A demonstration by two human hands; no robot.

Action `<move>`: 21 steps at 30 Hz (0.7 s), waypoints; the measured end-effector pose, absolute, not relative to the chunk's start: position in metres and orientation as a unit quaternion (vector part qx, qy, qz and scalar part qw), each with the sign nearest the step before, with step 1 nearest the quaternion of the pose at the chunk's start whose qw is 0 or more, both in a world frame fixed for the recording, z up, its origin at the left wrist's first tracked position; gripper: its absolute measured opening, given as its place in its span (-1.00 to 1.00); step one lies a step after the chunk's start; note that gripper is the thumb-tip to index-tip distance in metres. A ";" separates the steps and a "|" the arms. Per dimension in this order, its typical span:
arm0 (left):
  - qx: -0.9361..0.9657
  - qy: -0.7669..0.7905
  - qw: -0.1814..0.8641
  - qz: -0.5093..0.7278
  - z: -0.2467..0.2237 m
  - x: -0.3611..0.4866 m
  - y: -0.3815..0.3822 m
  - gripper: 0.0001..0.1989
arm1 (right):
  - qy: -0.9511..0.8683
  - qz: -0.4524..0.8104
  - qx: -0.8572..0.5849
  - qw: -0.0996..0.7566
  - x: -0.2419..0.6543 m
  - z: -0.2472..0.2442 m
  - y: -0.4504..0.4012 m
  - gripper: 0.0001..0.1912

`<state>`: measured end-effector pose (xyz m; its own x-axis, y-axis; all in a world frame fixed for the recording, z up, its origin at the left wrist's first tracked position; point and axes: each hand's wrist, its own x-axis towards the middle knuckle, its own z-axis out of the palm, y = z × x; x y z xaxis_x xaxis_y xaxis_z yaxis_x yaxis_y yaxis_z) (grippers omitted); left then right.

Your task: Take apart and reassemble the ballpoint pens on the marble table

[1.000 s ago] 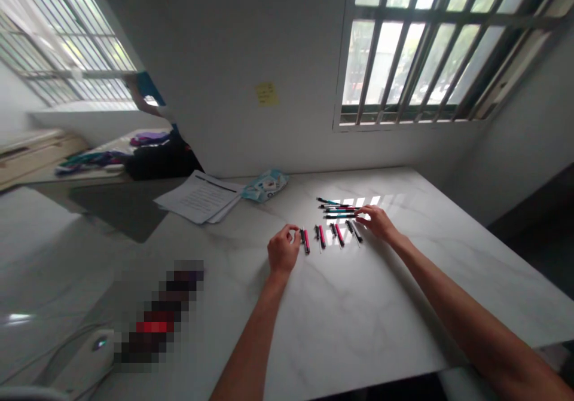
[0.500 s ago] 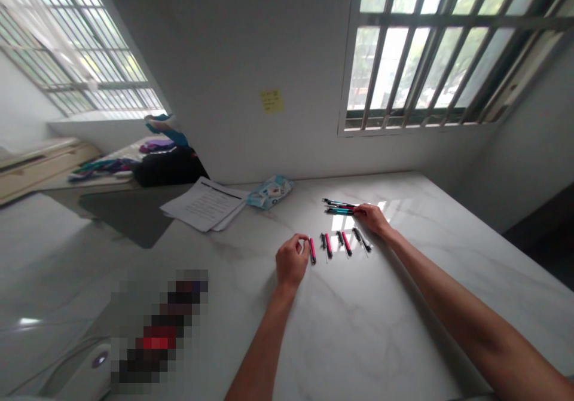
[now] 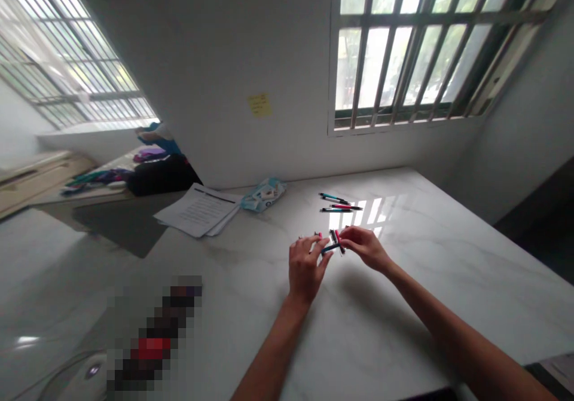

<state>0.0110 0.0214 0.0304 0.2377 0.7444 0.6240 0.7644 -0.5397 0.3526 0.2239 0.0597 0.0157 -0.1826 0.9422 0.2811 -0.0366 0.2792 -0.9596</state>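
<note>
Between both hands, above the marble-patterned table (image 3: 403,305), is a blue pen (image 3: 330,248). My left hand (image 3: 307,266) grips its left end between thumb and fingers. At its right end, the fingertips of my right hand (image 3: 362,244) are closed on it. Behind and below lies a row of pen parts, mostly hidden by my hands; a pink barrel (image 3: 338,235) and a dark piece (image 3: 332,235) show through. Farther back is a loose group of pens: a blue one (image 3: 334,198), a pink one (image 3: 343,207) and another blue one (image 3: 336,210).
A blue-and-white soft packet (image 3: 263,195) lies near the wall, beside printed sheets (image 3: 197,210). A yellow sticky note (image 3: 259,104) is on the wall. At lower left is a pixelated patch (image 3: 155,335). A barred window (image 3: 403,60) is at the right.
My right hand has come from the pen group toward me and left, bringing a blue pen. My left hand has moved right, over the row, and now holds the pen too.
</note>
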 end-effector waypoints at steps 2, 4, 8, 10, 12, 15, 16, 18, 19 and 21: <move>-0.798 -0.469 -0.054 -0.376 0.025 0.014 0.021 -0.75 | -0.584 0.491 -0.364 0.534 0.221 0.017 0.054 -0.67; -0.789 -0.469 -0.129 -0.376 0.023 0.016 0.020 -0.72 | -0.569 0.501 -0.355 0.547 0.224 0.020 0.052 -0.69; -0.746 -0.502 -0.220 -0.377 0.027 0.027 0.016 -0.63 | -0.551 0.538 -0.330 0.546 0.231 0.028 0.051 -0.67; -0.735 -0.505 -0.250 -0.378 0.030 0.032 0.013 -0.59 | -0.537 0.554 -0.327 0.546 0.231 0.029 0.050 -0.61; -0.723 -0.500 -0.282 -0.384 0.031 0.036 0.011 -0.56 | -0.521 0.552 -0.340 0.555 0.231 0.028 0.050 -0.60; -0.701 -0.500 -0.326 -0.391 0.030 0.038 0.010 -0.54 | -0.530 0.533 -0.381 0.539 0.230 0.026 0.052 -0.66; -0.691 -0.500 -0.343 -0.394 0.029 0.038 0.011 -0.53 | -0.542 0.527 -0.392 0.525 0.231 0.026 0.052 -0.66; -0.663 -0.494 -0.396 -0.400 0.026 0.038 0.013 -0.50 | -0.567 0.515 -0.400 0.503 0.233 0.026 0.053 -0.63; -0.642 -0.487 -0.435 -0.401 0.024 0.038 0.015 -0.47 | -0.576 0.511 -0.396 0.501 0.234 0.027 0.053 -0.63; -0.592 -0.464 -0.531 -0.391 0.022 0.039 0.018 -0.41 | -0.587 0.505 -0.378 0.508 0.235 0.028 0.053 -0.64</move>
